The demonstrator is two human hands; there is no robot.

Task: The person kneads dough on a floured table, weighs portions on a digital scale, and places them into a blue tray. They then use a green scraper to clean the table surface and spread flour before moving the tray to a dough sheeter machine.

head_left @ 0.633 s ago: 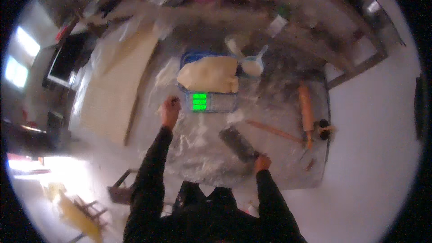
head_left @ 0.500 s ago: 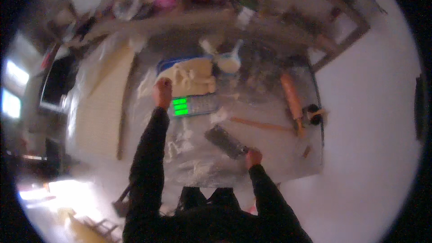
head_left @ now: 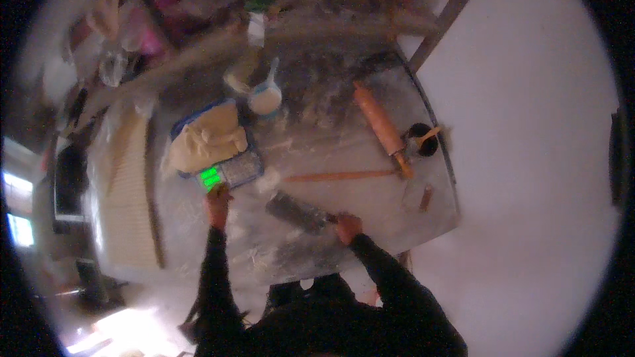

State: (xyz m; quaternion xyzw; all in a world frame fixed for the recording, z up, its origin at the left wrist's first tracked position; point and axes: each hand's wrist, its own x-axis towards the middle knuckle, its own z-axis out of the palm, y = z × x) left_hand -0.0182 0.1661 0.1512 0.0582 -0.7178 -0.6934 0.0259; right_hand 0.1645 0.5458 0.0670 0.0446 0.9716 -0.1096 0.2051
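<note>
In my right hand (head_left: pixel 348 228) is the handle of a cleaver (head_left: pixel 296 213) with a broad dark blade, held flat over the floury table and pointing left. My left hand (head_left: pixel 217 206) is at the near edge of a scale (head_left: pixel 243 168) with a green lit display. Its fingers look drawn together; whatever they hold, if anything, is too blurred to make out. A heap of pale dough (head_left: pixel 210 140), with smaller lumps on top, lies in a blue tray (head_left: pixel 177 129) on the scale. Just left of the cleaver's far end is a patch of flour.
A thin wooden stick (head_left: pixel 337 176) lies beyond the cleaver. To the right are a thick rolling pin (head_left: pixel 378 119) and a dark jar (head_left: pixel 422 140). A handled cup of flour (head_left: pixel 266 101) stands behind the scale. A ridged pale board (head_left: pixel 129 192) covers the left side.
My left hand has come back from the dough's left edge to the near side of the scale. The whole view has swung to the right. The cleaver stays in my right hand.
</note>
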